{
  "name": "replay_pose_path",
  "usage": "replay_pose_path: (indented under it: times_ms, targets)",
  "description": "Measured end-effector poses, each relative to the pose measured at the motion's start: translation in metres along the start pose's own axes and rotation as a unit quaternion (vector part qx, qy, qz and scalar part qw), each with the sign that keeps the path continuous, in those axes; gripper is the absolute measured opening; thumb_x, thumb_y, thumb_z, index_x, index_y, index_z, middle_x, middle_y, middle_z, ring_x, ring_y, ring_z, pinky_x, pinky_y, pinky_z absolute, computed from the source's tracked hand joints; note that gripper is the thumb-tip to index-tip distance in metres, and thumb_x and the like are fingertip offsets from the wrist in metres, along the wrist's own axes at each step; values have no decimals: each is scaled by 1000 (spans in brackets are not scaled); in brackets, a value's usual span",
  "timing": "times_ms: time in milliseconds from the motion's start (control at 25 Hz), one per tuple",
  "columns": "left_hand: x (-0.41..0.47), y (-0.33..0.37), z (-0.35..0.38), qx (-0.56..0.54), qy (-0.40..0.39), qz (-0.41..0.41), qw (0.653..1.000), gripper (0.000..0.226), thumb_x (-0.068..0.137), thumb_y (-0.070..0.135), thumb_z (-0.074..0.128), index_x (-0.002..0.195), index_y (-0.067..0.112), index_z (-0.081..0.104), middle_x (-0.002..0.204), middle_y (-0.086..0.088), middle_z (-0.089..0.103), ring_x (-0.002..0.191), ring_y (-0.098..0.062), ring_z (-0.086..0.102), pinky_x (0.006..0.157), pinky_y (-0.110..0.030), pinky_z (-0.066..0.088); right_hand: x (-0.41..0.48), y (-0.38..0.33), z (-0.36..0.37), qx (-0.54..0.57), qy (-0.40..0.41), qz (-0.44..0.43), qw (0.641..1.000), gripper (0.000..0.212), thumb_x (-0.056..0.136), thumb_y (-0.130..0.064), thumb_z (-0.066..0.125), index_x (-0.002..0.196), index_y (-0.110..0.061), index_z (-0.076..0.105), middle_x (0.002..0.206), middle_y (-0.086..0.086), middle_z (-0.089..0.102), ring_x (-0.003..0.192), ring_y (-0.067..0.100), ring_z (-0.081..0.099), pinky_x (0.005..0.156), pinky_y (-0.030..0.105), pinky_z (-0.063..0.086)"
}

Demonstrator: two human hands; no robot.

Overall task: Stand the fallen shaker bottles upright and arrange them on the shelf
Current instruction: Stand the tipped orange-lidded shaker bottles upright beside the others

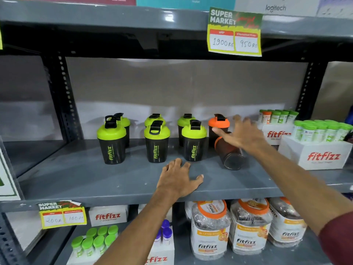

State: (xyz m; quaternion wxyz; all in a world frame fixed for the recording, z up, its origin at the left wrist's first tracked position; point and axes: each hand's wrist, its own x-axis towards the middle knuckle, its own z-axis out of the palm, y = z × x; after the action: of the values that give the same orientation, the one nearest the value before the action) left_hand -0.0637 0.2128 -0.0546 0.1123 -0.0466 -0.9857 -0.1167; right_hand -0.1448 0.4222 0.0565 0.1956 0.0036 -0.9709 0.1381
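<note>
On the grey shelf [114, 180] stand several black shaker bottles with green lids, in pairs front and back; the front ones are at left [111, 142], middle [157, 143] and right [194, 143]. An orange-lidded shaker [217, 124] stands upright behind them on the right. In front of it another orange-lidded shaker [230, 153] lies tipped over, base toward me. My right hand [241, 133] hovers over it with fingers spread, just above its lid end. Flat on the shelf's front part rests my left hand [179, 178], palm down, empty.
White Fitfizz boxes [322, 155] holding green-capped tubes stand at the shelf's right end. Steel uprights [65, 96] flank the bay. A price tag [234, 31] hangs from the shelf above. Below are orange-lidded jars [211, 230] and more tubes.
</note>
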Motion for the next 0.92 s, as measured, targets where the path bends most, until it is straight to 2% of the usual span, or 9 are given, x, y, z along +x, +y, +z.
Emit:
replay_pose_path:
  times_ms: [120,160,320,520,600,680,800,840,920]
  targets:
    - [2,23,0,-11,-29,35,999,71,92,67,48,148,24,47,149,-5,41,141,-26,35,117,-45,28,-3,26,23,85,-133,87,984,119,59,-90,59,147,-13,38,144,16,54,129,38,55,101,46,50]
    - [4,34,2,-18,-42,50,998,70,92,67,49,148,25,47,148,-4,41,140,-26,35,115,-45,29,-1,30,30,122,-150,97,976,119,57,-88,61,146,-12,39,145,15,54,128,37,56,99,43,50]
    - [13,63,16,-15,-3,62,998,71,88,72,45,143,27,51,138,-2,43,131,-26,37,109,-45,34,-1,39,42,234,-88,82,965,94,79,-67,66,147,-10,36,146,16,53,132,34,54,102,38,44]
    - [15,59,24,-8,27,62,998,74,83,75,36,139,29,52,134,1,43,125,-23,38,106,-44,35,-18,45,50,373,-14,22,928,91,84,-48,75,150,-13,26,144,10,54,133,30,52,106,36,41]
    - [15,60,24,-8,28,63,998,72,85,74,38,139,29,51,134,2,42,125,-22,38,106,-44,34,-22,44,57,394,-9,-7,919,92,83,-35,81,150,-9,24,147,10,50,137,28,48,105,30,38]
    - [14,60,24,-7,30,63,998,71,86,73,39,140,29,51,133,2,42,125,-22,38,106,-44,34,-22,46,61,404,-32,-13,914,93,82,-28,82,152,-10,22,150,10,48,140,27,45,108,33,38]
    - [14,61,24,-5,32,63,998,71,87,73,39,141,28,51,135,1,43,125,-23,38,106,-44,35,-17,50,57,397,-106,-14,911,102,80,-31,84,155,-14,17,153,8,45,143,27,42,114,40,36]
    - [14,61,24,-2,33,62,998,72,87,73,39,141,28,51,135,1,43,126,-23,39,106,-44,36,-16,50,52,388,-102,-23,916,110,76,-36,86,156,-15,14,155,8,41,144,26,40,115,41,34]
    - [13,61,23,1,38,58,998,71,89,72,40,143,27,51,135,0,43,126,-24,39,107,-44,35,-12,44,33,354,-28,-38,934,122,69,-55,85,159,-17,11,160,9,31,148,26,33,117,45,31]
